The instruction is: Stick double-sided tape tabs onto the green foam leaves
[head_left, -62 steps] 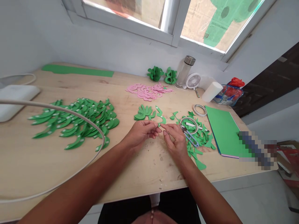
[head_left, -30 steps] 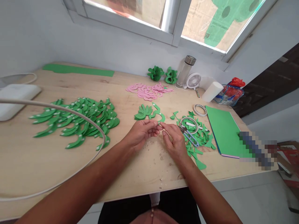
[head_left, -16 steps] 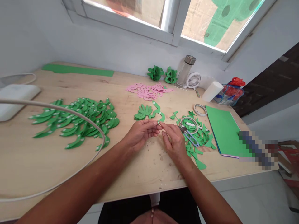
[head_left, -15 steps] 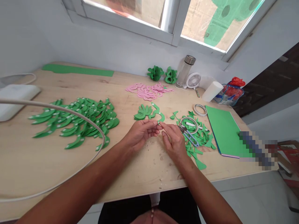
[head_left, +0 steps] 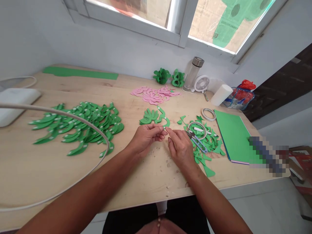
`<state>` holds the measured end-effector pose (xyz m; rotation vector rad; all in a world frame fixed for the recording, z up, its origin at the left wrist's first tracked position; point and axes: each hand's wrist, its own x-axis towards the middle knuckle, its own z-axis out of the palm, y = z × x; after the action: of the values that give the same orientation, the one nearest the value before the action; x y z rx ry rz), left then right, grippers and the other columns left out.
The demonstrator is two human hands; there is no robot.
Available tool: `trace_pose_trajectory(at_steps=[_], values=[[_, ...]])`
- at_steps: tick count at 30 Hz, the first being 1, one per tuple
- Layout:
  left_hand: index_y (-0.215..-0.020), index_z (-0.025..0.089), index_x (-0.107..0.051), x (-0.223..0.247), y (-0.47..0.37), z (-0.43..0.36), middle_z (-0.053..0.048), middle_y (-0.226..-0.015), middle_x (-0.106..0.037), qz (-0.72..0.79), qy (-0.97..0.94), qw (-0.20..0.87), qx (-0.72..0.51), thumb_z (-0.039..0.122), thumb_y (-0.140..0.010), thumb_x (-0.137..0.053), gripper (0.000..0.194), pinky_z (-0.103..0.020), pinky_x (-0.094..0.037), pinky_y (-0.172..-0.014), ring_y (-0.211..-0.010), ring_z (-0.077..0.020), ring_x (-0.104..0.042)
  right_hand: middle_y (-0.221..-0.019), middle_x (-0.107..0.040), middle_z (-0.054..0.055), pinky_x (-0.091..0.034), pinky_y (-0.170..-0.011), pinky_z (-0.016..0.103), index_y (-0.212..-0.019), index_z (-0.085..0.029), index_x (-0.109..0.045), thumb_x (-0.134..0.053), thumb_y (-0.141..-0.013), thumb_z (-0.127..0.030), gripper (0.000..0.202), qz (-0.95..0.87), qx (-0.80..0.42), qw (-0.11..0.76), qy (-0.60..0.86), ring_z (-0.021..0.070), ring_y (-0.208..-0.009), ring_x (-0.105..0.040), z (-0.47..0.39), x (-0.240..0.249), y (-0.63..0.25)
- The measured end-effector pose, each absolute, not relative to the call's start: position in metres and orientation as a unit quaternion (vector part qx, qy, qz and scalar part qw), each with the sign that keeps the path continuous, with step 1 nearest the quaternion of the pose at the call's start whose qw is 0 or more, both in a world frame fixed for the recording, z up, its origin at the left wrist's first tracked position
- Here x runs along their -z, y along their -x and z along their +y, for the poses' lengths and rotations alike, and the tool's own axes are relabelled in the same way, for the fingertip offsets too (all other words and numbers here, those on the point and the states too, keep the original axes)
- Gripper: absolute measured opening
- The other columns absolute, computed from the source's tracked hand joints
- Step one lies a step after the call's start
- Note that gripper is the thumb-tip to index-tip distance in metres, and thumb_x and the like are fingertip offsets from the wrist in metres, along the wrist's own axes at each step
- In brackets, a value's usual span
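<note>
A curved green paper piece (head_left: 166,122) with small white tape patches is at my fingertips, in the middle of the table. My left hand (head_left: 149,134) pinches its near end between thumb and forefinger. Close beside it, my right hand (head_left: 179,143) has its forefinger stretched to the same end of the piece, its other fingers curled; whether it grips the paper is hard to make out. Just beyond my left hand lies a small cluster of folded green paper pieces (head_left: 149,117). A utility knife with a blue handle (head_left: 201,145) rests right of my right hand.
Many taped green pieces (head_left: 85,120) spread at left, behind a pale cable (head_left: 73,115). Pink cutouts (head_left: 156,95), paper balls (head_left: 162,76), a bottle (head_left: 193,73) and fan (head_left: 201,83) stand farther back. Green scraps (head_left: 212,143), tape rolls (head_left: 209,114) and green sheets (head_left: 234,136) lie right.
Both hands have stayed nearly in place, with my left hand shifting slightly left and small finger movements at the paper's end. The other things lie as before.
</note>
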<state>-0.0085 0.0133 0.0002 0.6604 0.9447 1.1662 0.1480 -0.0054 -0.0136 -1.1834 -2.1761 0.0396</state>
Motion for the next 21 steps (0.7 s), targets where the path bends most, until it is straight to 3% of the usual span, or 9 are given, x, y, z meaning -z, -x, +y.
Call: trace_pose_trajectory(at_steps=[11,17,21], values=[[-0.066,0.012,-0.067,-0.0039,0.0074,0.0118,-0.003,-0.063,-0.068,0.425,-0.299,0.684,-0.512,0.023,-0.062,-0.076,0.015,-0.022,-0.044,-0.054,-0.055,-0.0094,-0.057,-0.101,-0.065,0.011,-0.047,-0.085,0.040,-0.127,-0.017,-0.056,-0.043,-0.089,-0.017,0.040,-0.803,-0.036,0.360,0.473,0.0232,-0.095,-0.058,-0.0029,0.0157,-0.1501],[-0.068,0.013,-0.068,-0.0069,0.0055,0.0090,-0.004,-0.065,-0.069,0.410,-0.336,0.688,-0.496,0.023,-0.064,-0.075,0.013,-0.023,-0.043,-0.055,-0.055,-0.0096,-0.056,-0.094,-0.068,0.007,-0.049,-0.072,0.031,-0.107,-0.017,-0.062,-0.052,-0.086,-0.033,0.028,-0.668,-0.293,0.454,0.512,0.0183,-0.083,-0.061,0.0010,0.0136,-0.1516],[-0.066,0.015,-0.068,-0.0062,0.0024,0.0070,-0.004,-0.065,-0.068,0.416,-0.377,0.672,-0.483,0.025,-0.066,-0.073,0.012,-0.024,-0.044,-0.055,-0.056,-0.0113,-0.056,-0.078,-0.065,0.003,-0.046,-0.062,0.026,-0.085,-0.017,-0.062,-0.060,-0.079,-0.037,0.021,-0.592,-0.434,0.465,0.495,0.0152,-0.071,-0.058,0.0035,0.0095,-0.1496]])
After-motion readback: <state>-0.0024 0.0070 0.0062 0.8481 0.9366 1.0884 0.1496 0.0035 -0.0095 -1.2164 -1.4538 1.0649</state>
